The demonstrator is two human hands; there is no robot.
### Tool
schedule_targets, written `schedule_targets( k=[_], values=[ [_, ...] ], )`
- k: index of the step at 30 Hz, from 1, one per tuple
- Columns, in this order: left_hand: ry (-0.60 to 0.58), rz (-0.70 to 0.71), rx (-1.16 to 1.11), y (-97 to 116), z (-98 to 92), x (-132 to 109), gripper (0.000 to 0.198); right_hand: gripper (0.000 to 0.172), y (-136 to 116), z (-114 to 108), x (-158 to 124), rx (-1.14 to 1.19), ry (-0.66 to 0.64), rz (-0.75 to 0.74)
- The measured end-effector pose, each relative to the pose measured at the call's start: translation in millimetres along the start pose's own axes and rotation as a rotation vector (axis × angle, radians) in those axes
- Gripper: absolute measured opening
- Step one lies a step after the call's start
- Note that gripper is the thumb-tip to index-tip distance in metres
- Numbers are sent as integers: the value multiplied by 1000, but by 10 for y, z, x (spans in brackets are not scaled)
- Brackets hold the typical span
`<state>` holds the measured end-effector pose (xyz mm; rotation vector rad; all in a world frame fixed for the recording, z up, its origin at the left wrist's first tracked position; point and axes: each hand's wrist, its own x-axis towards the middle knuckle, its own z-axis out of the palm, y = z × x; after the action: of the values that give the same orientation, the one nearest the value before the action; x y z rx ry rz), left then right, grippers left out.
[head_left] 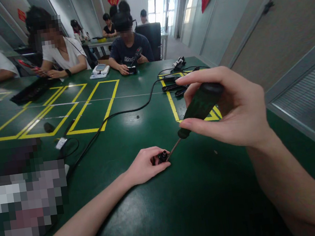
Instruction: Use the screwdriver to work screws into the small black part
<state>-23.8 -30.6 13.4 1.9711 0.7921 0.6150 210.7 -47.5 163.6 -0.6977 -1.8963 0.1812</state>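
Note:
My right hand is closed around the dark handle of a screwdriver, fingers on top and thumb below. Its thin metal shaft slants down and left to a small black part. That part is pinched between the thumb and fingers of my left hand, which rests low over the green table. The shaft's tip meets the right side of the black part; whether it sits in a screw is too small to tell. A round, metallic-looking end shows on top of the part, and my left fingers hide the rest of it.
A black cable runs across the green table to cables and adapters at the right. Yellow tape marks rectangles. A black tray and a white device lie farther back. Several people sit beyond.

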Motion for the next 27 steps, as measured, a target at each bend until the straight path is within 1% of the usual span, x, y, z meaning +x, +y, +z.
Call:
schedule_targets(
  k=[2, 5, 6, 8, 10, 11, 13, 16, 18, 20, 23, 27],
  values=[
    [-5, -3, 13, -4, -4, 0, 26, 55, -7, -1, 5, 35, -7, 31],
    [-7, 0, 22, -12, -4, 2, 27, 67, -10, -18, 13, 163, -96, 44],
    [-5, 4, 23, -15, -4, 2, 27, 67, -10, -23, 17, 171, -112, 33],
    [-2, 8, 23, -16, -2, 2, 27, 58, -10, -24, 24, 107, -90, 21],
    [2, 12, 18, -15, -1, -1, 26, 48, -10, -16, 30, 7, -26, 35],
    [3, 12, 13, -13, 0, -2, 26, 47, -8, -11, 31, -30, -3, 53],
    [2, 9, 6, -12, 1, -5, 26, 52, -2, -4, 30, -51, 26, 89],
    [2, 0, 6, -13, 1, -3, 27, 61, 10, -7, 19, 23, 47, 134],
    [4, 5, 10, -13, 0, 1, 27, 59, 14, -13, 12, 75, 26, 144],
    [5, 12, 16, -10, -1, 4, 26, 50, 13, -17, 10, 104, -24, 130],
    [5, 15, 19, -2, -1, 5, 25, 41, 11, -15, 19, 84, -47, 100],
    [5, 10, 21, 3, -1, 7, 24, 49, 8, -13, 37, -30, 0, 88]
  ],
)
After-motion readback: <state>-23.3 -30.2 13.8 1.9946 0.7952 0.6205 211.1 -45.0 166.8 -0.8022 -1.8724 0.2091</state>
